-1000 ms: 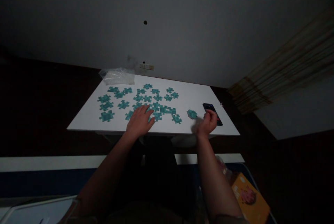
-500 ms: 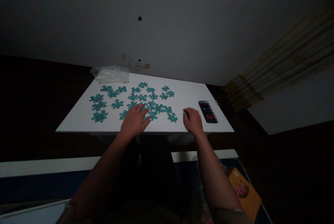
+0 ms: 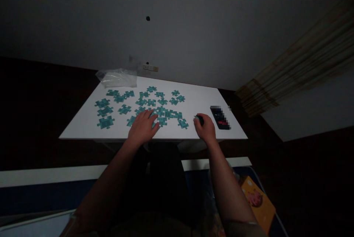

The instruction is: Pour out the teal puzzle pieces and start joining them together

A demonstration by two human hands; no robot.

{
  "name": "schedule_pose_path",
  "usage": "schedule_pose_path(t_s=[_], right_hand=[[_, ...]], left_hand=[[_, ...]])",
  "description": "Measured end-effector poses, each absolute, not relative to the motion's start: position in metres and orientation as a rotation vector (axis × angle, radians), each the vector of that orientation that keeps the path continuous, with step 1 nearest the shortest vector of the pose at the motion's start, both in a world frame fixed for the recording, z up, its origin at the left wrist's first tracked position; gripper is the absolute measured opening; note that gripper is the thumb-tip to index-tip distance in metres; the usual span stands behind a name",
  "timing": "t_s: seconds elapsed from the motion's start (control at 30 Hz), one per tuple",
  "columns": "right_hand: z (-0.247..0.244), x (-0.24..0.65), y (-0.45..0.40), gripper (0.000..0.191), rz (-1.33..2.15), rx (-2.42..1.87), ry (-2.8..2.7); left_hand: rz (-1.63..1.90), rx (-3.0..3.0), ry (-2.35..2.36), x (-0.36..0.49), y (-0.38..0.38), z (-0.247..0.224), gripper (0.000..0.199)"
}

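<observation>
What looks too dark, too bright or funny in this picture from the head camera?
In the head view, the white rectangular table looks brightest, the teal cardboard jigsaw pieces stay sharp, the dim room corners fade almost black, and the black phone looks blocky.

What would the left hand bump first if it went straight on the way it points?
The left hand would probably meet the teal jigsaw piece just past its fingertips; it's hard to tell whether they already touch.
</observation>
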State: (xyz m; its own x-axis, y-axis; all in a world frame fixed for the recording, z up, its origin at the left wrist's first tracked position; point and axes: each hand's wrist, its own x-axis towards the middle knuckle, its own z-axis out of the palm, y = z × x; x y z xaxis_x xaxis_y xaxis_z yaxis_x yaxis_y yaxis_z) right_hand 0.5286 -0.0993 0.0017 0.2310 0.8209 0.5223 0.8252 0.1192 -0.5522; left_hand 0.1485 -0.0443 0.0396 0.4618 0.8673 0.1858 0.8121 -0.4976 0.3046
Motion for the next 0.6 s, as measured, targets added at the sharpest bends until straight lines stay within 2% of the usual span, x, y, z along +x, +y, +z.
schedule_pose_path(t_s=[0.23, 0.6], right_hand=[[0.0031, 0.5285, -0.0987, 0.047, 0.015, -1.686, -1.42], [0.0047, 0.5288, -0.1003, 0.047, 0.014, -1.66, -1.38]], left_hand=[[0.453, 2.564, 1.477, 0.148, -0.0434, 0.0389, 0.054], [0.501, 2.552, 1.464, 0.1472, -0.0429, 0.036, 0.051]])
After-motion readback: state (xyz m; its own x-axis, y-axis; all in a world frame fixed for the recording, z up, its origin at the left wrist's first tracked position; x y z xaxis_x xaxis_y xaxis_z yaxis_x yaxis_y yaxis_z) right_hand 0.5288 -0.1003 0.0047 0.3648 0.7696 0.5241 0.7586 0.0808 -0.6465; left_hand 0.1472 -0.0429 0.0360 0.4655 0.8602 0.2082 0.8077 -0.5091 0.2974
